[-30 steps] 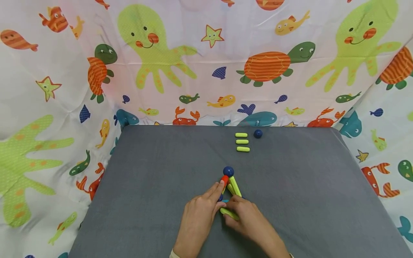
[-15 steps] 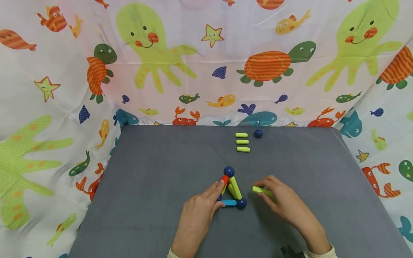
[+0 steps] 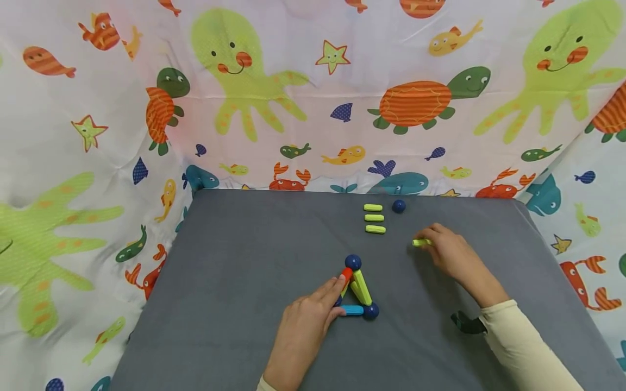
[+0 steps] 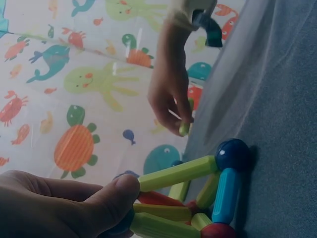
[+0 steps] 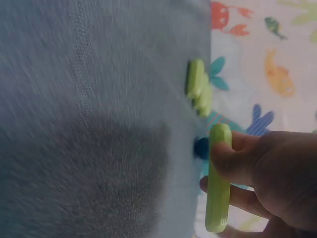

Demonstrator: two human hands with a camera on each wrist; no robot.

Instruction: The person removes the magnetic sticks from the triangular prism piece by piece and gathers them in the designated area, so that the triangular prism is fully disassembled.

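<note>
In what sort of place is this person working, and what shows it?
Probably an indoor play or recording corner: a grey tabletop, a fabric backdrop printed with sea animals behind it and at its sides, and a toy structure of coloured rods and balls.

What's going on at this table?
A person is handling a construction set of rods and balls. Their left hand holds a small frame of balls and coloured rods at one side, on the grey cloth. Their right hand pinches a loose yellow-green rod above the cloth, away from the frame. Three more rods lie in a row near the far edge, next to a spare blue ball.
</note>
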